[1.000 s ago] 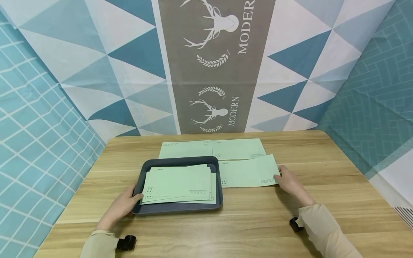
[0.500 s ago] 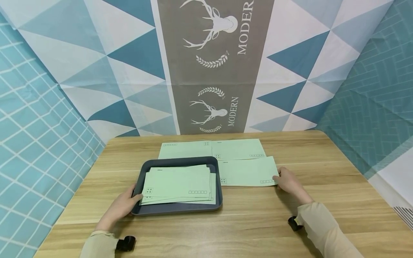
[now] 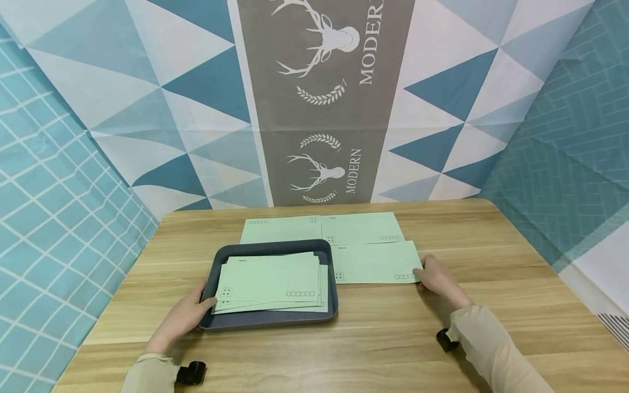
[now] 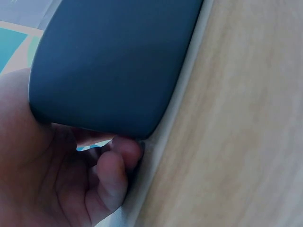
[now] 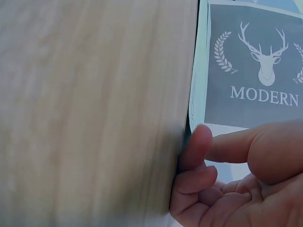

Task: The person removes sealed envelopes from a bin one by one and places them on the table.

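Note:
A dark grey tray [image 3: 270,321] sits on the wooden table [image 3: 491,245] and holds a loose stack of pale green envelopes [image 3: 270,281]. My left hand [image 3: 203,299] grips the tray's near left corner, thumb on the rim; in the left wrist view its fingers [image 4: 111,179] curl under the tray [image 4: 118,61]. Right of the tray lies a single green envelope [image 3: 375,262] flat on the wood. My right hand [image 3: 423,273] pinches its right edge. The right wrist view shows the envelope's thin edge [image 5: 196,85] meeting my fingertips [image 5: 199,139].
Two more green envelopes [image 3: 280,229] [image 3: 361,226] lie side by side behind the tray. A patterned cloth with a deer print [image 3: 324,109] hangs behind the table. Bare wood stretches to the right and along the near edge.
The single envelope has swung from a slight tilt to lie square beside the tray, its right end drawn a little left and nearer. My right hand moved with it; the left hand stayed put.

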`<move>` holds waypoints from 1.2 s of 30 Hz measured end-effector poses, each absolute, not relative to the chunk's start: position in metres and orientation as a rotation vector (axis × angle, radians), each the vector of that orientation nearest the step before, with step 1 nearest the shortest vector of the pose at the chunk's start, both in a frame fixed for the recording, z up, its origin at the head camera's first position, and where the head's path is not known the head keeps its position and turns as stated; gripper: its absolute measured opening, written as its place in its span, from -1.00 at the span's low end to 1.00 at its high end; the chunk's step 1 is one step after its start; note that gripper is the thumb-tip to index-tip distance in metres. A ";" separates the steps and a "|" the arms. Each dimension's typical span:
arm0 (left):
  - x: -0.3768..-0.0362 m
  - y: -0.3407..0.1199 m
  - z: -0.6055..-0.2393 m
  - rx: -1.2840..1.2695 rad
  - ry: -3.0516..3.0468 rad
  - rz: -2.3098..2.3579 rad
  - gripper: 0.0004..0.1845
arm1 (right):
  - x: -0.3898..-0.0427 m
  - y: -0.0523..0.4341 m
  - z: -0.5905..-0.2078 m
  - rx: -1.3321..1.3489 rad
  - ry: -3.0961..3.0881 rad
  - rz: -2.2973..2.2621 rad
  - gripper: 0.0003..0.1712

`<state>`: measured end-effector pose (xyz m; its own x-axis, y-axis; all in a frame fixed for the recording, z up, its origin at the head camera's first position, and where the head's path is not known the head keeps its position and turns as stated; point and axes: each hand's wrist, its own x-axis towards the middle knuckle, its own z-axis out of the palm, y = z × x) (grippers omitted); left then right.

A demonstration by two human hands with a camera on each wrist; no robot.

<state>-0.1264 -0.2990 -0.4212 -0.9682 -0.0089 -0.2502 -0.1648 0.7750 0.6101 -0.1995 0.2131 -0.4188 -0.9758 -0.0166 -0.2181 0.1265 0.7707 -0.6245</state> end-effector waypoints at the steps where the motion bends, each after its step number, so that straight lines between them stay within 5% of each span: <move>1: -0.126 -0.299 -0.421 -0.137 2.734 0.979 -0.30 | -0.199 0.213 -0.419 0.087 2.757 -0.990 -0.81; 36: -0.126 -0.300 -0.423 -0.101 2.763 0.964 -0.31 | -0.203 0.212 -0.420 0.095 2.790 -0.888 -0.77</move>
<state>-0.1262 -0.2997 -0.4225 -0.9749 0.0054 -0.2225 -0.1342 0.7832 0.6071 -0.2031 0.2122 -0.4201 -0.9754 -0.0029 -0.2203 0.1250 0.8161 -0.5643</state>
